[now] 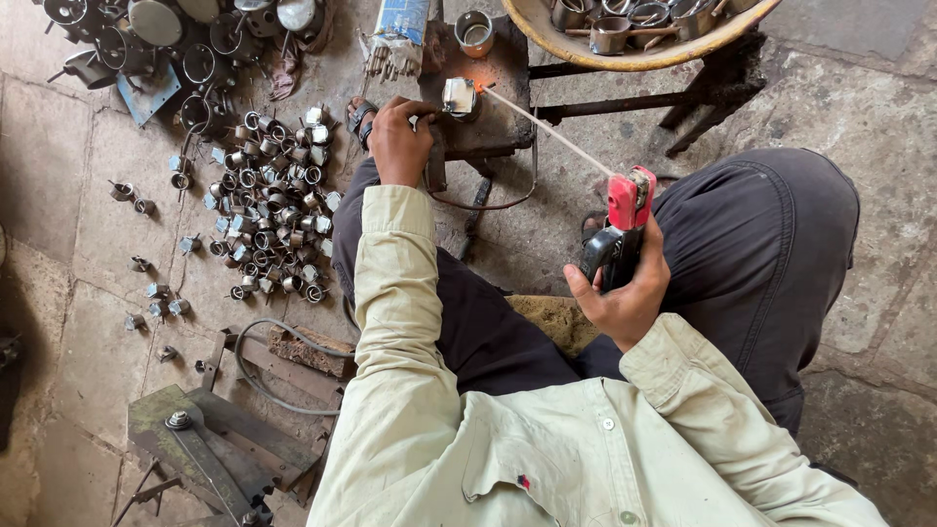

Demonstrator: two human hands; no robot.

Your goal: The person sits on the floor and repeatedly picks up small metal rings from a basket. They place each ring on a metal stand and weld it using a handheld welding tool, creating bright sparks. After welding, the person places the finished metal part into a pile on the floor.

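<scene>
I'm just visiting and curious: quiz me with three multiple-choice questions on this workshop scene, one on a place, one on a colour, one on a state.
1. Where is the pile of small metal cups?
A. on the floor by the left hand
B. on the person's lap
C. on the block

2. What colour is the head of the electrode holder?
A. blue
B. red
C. green

3. How is the right hand?
A. empty
B. flat on the floor
C. closed on the holder

Answers: 1 A, the cups lie on stone beside the left hand. 2 B, its head shows red. 3 C, fingers wrap its handle.

A blue-and-white rod packet [398, 29] lies top centre, opened.
</scene>
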